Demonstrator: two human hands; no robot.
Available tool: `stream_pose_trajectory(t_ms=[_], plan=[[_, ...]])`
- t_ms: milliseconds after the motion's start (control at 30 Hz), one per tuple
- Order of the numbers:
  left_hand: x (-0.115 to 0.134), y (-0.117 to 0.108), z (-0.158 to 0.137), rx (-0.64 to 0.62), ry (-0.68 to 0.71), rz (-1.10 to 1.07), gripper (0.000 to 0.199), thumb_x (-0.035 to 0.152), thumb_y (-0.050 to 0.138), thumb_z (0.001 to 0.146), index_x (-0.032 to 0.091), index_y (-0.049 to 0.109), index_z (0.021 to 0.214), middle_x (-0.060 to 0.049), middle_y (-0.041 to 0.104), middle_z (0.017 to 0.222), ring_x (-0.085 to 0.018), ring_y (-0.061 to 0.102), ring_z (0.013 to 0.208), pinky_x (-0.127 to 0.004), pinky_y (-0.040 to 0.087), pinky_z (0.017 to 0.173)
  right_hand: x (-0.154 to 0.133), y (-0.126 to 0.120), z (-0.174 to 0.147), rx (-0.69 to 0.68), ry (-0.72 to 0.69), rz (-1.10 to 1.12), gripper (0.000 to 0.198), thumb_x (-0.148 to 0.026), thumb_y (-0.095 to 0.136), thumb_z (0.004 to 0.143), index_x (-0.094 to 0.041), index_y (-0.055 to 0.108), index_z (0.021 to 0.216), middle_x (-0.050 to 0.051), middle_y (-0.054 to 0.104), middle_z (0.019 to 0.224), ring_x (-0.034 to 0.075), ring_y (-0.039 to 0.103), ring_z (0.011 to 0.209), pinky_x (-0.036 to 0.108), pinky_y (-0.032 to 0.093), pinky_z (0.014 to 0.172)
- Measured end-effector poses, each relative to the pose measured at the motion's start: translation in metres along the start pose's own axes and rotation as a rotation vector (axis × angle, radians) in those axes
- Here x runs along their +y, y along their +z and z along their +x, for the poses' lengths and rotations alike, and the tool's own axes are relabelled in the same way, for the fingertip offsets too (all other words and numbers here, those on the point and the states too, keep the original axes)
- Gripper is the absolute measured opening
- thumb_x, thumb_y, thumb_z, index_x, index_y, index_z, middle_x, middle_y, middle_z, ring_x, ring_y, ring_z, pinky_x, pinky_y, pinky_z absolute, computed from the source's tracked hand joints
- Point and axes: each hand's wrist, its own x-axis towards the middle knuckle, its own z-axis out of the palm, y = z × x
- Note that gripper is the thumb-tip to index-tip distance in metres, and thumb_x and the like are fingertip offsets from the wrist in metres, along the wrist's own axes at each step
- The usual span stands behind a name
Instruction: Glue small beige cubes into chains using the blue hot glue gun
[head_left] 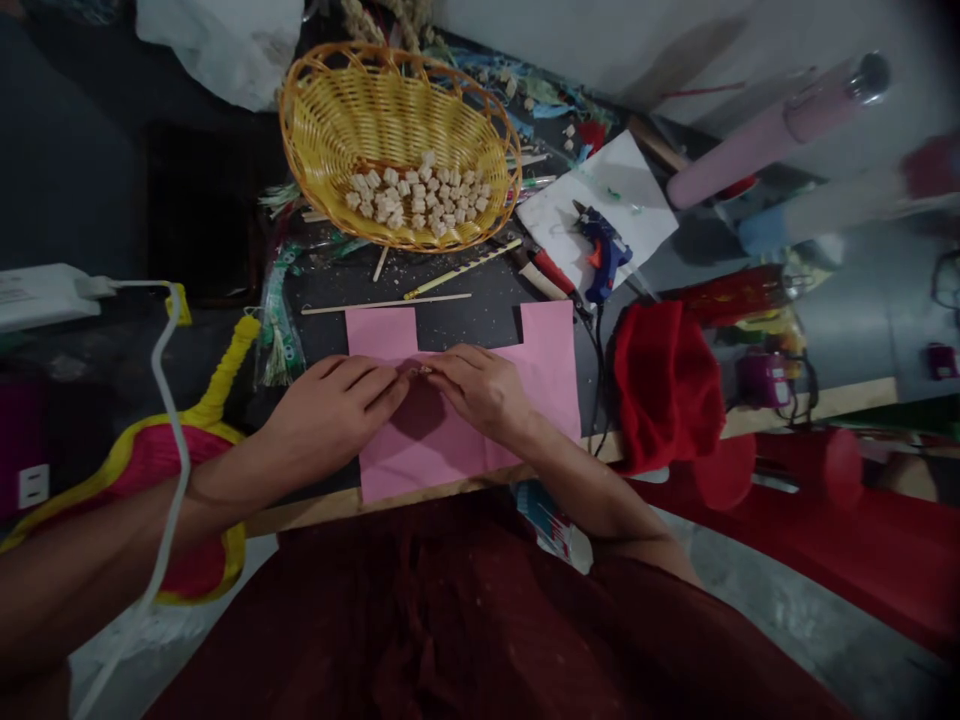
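My left hand [334, 408] and my right hand [484, 388] meet fingertip to fingertip just over a pink sheet [457, 440]. Both are closed in a pinch. Between the fingertips shows a tiny pale piece [426, 370], mostly hidden; its kind is too small to make out. The pink sheet has a notch cut in its far edge and lies at the table's front edge. Beyond the hands, a yellow wicker basket [322, 130] holds many small beige folded pieces [420, 195]. A thin wooden stick [386, 304] lies just past the sheet.
A blue glue gun [606, 250] rests on white paper [637, 190], near red-handled pliers [551, 270]. A yellow patterned pencil [461, 270] lies before the basket. Red cloth [664, 385] sits right. At left are a yellow-trimmed racket-shaped item [142, 455] and a white cable [166, 400] crossing my left forearm.
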Motion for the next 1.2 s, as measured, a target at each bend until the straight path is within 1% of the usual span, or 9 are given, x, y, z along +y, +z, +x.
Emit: stream_pose_trajectory(t_ms=[167, 333, 433, 633, 767, 900, 1000, 1200], plan=[[0.0, -0.0007, 0.0009, 0.0, -0.006, -0.001, 0.038, 0.011, 0.053, 0.087, 0.014, 0.062, 0.123, -0.011, 0.067, 0.107, -0.027, 0.06, 0.097, -0.039, 0.05, 0.077, 0.0001, 0.0041, 0.001, 0.024, -0.026, -0.015, 0.026, -0.027, 0.047, 0.098, -0.016, 0.067, 0.111, 0.008, 0.072, 0.1, 0.017, 0.064, 0.092, 0.032, 0.052, 0.086], [-0.0002, -0.0007, 0.0012, 0.007, 0.0, -0.008, 0.037, 0.012, 0.053, 0.087, 0.012, 0.062, 0.122, -0.011, 0.067, 0.107, -0.027, 0.059, 0.097, -0.039, 0.051, 0.076, -0.0026, 0.002, 0.0015, 0.041, -0.019, -0.06, 0.026, -0.028, 0.047, 0.098, -0.016, 0.069, 0.105, 0.007, 0.073, 0.095, 0.017, 0.064, 0.088, 0.03, 0.052, 0.082], [-0.0002, 0.0, 0.0011, 0.012, -0.002, -0.007, 0.037, 0.012, 0.053, 0.086, 0.012, 0.063, 0.122, -0.011, 0.067, 0.106, -0.026, 0.059, 0.096, -0.039, 0.051, 0.075, -0.0016, 0.003, 0.0022, 0.048, -0.054, -0.051, 0.025, -0.025, 0.047, 0.098, -0.016, 0.069, 0.104, 0.006, 0.073, 0.095, 0.016, 0.064, 0.087, 0.03, 0.052, 0.081], [0.0, -0.0006, 0.0015, 0.0, -0.009, -0.013, 0.036, 0.011, 0.052, 0.087, 0.015, 0.064, 0.12, -0.011, 0.067, 0.106, -0.026, 0.06, 0.097, -0.039, 0.051, 0.075, 0.0035, 0.0054, 0.0018, 0.007, -0.085, -0.007, 0.025, -0.018, 0.047, 0.097, -0.018, 0.068, 0.11, 0.006, 0.073, 0.102, 0.017, 0.063, 0.09, 0.033, 0.053, 0.084], [0.0, -0.001, 0.0017, 0.011, -0.007, -0.02, 0.035, 0.011, 0.051, 0.087, 0.015, 0.064, 0.119, -0.011, 0.068, 0.106, -0.026, 0.06, 0.096, -0.039, 0.051, 0.074, 0.0042, 0.0054, 0.0011, 0.008, -0.097, 0.003, 0.026, -0.016, 0.048, 0.096, -0.017, 0.068, 0.112, 0.007, 0.072, 0.102, 0.017, 0.063, 0.092, 0.033, 0.053, 0.084], [-0.0001, -0.0006, 0.0022, 0.019, -0.006, -0.022, 0.033, 0.011, 0.052, 0.087, 0.014, 0.065, 0.117, -0.011, 0.067, 0.106, -0.027, 0.06, 0.096, -0.04, 0.051, 0.075, 0.003, 0.0071, -0.0001, 0.016, -0.096, -0.017, 0.026, -0.016, 0.048, 0.096, -0.016, 0.066, 0.114, 0.008, 0.071, 0.104, 0.018, 0.062, 0.093, 0.034, 0.053, 0.085], [0.0001, -0.0008, 0.0024, 0.018, -0.001, -0.027, 0.037, 0.011, 0.054, 0.086, 0.011, 0.062, 0.121, -0.012, 0.067, 0.105, -0.027, 0.059, 0.096, -0.04, 0.051, 0.074, 0.0012, 0.0063, -0.0004, 0.029, -0.091, -0.047, 0.027, -0.018, 0.047, 0.097, -0.014, 0.066, 0.115, 0.008, 0.071, 0.104, 0.018, 0.062, 0.093, 0.034, 0.052, 0.085], [0.0005, -0.0005, 0.0014, 0.003, -0.016, -0.046, 0.041, 0.01, 0.051, 0.087, 0.014, 0.059, 0.128, -0.012, 0.067, 0.109, -0.027, 0.06, 0.097, -0.04, 0.05, 0.077, -0.0007, 0.0001, 0.0012, -0.016, -0.066, -0.044, 0.03, -0.025, 0.045, 0.098, -0.014, 0.064, 0.12, 0.009, 0.071, 0.105, 0.018, 0.061, 0.093, 0.034, 0.052, 0.086]])
